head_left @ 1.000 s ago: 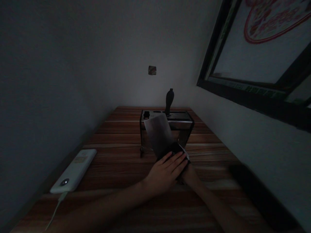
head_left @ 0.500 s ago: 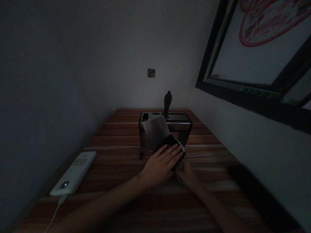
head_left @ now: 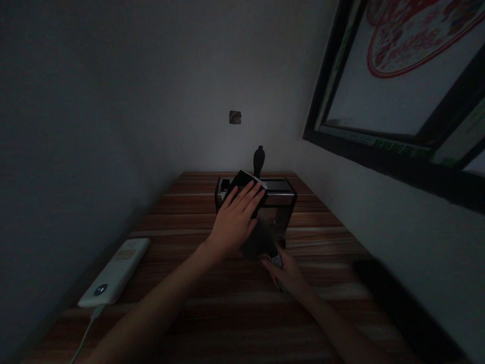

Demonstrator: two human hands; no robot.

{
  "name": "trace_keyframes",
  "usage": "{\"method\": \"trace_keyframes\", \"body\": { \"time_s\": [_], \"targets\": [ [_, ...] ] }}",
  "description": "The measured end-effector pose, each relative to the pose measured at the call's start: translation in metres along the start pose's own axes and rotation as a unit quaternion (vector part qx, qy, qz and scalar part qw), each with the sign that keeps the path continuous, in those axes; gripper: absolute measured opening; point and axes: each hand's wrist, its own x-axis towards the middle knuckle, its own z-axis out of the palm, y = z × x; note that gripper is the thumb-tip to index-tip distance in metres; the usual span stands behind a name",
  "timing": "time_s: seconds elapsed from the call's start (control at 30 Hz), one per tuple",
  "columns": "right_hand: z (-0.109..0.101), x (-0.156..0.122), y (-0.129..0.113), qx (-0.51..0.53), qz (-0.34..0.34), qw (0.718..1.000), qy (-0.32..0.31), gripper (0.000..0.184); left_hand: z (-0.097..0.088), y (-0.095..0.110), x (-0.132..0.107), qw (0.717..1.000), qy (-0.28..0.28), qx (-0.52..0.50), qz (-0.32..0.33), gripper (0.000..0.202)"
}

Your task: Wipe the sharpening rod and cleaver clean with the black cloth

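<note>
In dim light, the left hand [head_left: 235, 222] clasps a dark pad [head_left: 244, 180] over a cleaver [head_left: 261, 241], hiding most of the blade. At 5 o'clock, the right hand [head_left: 288, 274] grips the barely visible handle. A knife block [head_left: 282, 194] stands on the desk [head_left: 182, 212] at 12 o'clock, partly covered.

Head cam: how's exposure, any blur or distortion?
Head view: badly underexposed, the left hand, right hand and knife barely readable; head view: window is the only bright patch; head view: wide-lens stretch toward the edges.
</note>
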Motion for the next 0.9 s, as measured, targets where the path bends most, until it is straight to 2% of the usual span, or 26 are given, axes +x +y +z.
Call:
{"method": "trace_keyframes", "body": {
  "time_s": [0.23, 0.5, 0.6, 0.77, 0.9],
  "targets": [
    [0.001, -0.002, -0.009, 0.018, 0.033, 0.999, -0.016, 0.043, -0.003, -0.012, 0.007, 0.997, 0.043, -0.016, -0.059, 0.046],
    [-0.002, 0.0, -0.01, 0.086, 0.04, 0.994, -0.048, 0.041, -0.004, -0.016, 0.002, 0.996, 0.053, -0.045, -0.051, 0.045],
    [-0.006, 0.001, -0.012, 0.118, 0.057, 0.987, -0.092, 0.039, -0.003, -0.018, 0.001, 0.996, 0.054, -0.051, -0.047, 0.045],
    [-0.013, 0.002, -0.017, 0.137, 0.085, 0.966, -0.201, 0.034, -0.003, -0.019, 0.0, 0.996, 0.052, -0.062, -0.044, 0.045],
    [-0.016, 0.0, -0.016, 0.147, 0.103, 0.963, -0.2, 0.035, -0.004, -0.02, 0.0, 0.993, 0.056, -0.099, -0.046, 0.044]
  ]
}}
